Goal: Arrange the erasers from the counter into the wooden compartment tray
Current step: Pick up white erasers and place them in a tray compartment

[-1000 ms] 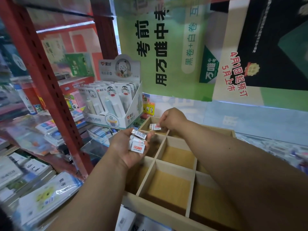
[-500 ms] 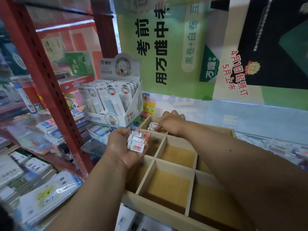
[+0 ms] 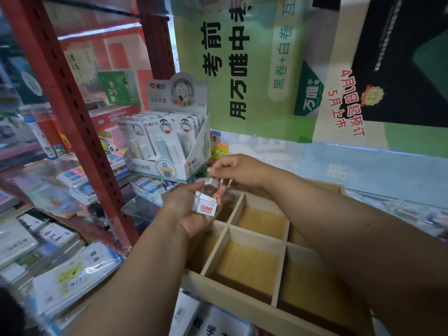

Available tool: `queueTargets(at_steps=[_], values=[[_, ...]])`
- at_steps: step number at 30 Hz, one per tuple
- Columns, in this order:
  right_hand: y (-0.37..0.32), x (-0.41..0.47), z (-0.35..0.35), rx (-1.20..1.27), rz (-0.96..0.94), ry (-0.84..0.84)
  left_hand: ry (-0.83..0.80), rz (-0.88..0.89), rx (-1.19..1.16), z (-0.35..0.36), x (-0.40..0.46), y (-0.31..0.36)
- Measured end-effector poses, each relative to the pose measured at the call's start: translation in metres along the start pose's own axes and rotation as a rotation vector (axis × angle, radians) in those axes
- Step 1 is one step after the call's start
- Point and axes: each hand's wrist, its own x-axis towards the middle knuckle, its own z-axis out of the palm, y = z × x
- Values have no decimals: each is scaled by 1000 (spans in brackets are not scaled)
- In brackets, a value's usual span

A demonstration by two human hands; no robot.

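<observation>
The left hand (image 3: 194, 212) lies palm up over the tray's (image 3: 244, 309) left edge, with a stack of erasers (image 3: 204, 204) on its fingers. Just behind and above it the right hand (image 3: 238, 169) pinches one eraser (image 3: 211, 182), right over the stack. Behind both hands stands a display box (image 3: 169, 146); left of them a shelf post (image 3: 80, 132), with booklets (image 3: 70, 275) beyond it.

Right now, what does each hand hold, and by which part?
Left hand cradles a small stack of erasers in its palm. Right hand pinches one eraser by its top, fingertips only.
</observation>
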Motion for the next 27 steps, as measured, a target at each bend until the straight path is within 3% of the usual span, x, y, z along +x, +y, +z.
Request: queueTargets(at_steps=[8, 15, 21, 24, 27], values=[[-5, -2, 0, -174, -14, 117, 17, 22, 0, 3, -4, 0], [15, 10, -15, -188, 79, 395, 59, -12, -85, -1, -2, 2], [28, 19, -4, -448, 70, 353, 61, -4, -101, 0, -1, 0], [28, 25, 0, -653, 118, 233, 66, -3, -90, 0, 1, 2], [33, 28, 1, -636, 189, 208, 80, 7, -96, -1, 0, 1]])
